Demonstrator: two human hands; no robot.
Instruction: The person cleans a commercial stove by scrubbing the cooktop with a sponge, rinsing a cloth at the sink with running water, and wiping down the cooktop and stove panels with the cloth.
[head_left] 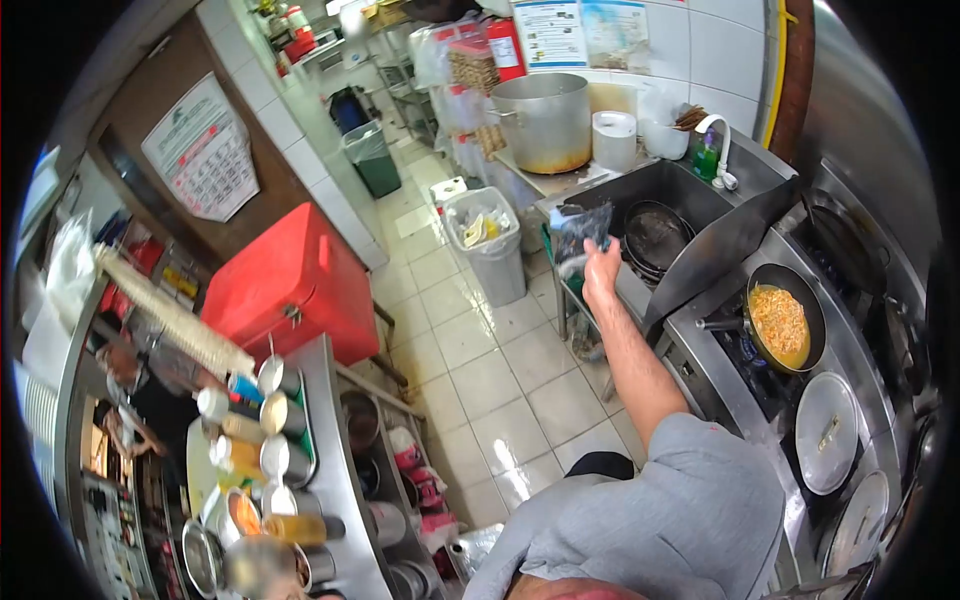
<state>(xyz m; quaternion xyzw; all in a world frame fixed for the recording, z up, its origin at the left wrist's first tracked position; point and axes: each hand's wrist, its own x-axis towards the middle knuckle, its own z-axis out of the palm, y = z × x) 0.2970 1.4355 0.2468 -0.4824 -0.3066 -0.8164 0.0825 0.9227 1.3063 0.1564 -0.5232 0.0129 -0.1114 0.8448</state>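
Note:
My right hand (601,268) reaches forward to the left end of the sink (640,290), its fingers closed on a crumpled dark cloth-like bundle (582,228) with pale patches. Dark pans (657,238) lie stacked in the basin just right of the hand. Nearer to me, a frying pan (818,330) on the stove holds an orange-yellow egg-like mixture (780,322). My left hand is out of sight.
A grey waste bin (497,268) stands left of the sink. A large pot (545,120) and white tubs (614,140) sit behind it. Round lids (826,430) lie beside the stove. A red cooler (290,285) and a counter (345,470) with several containers occupy the left side.

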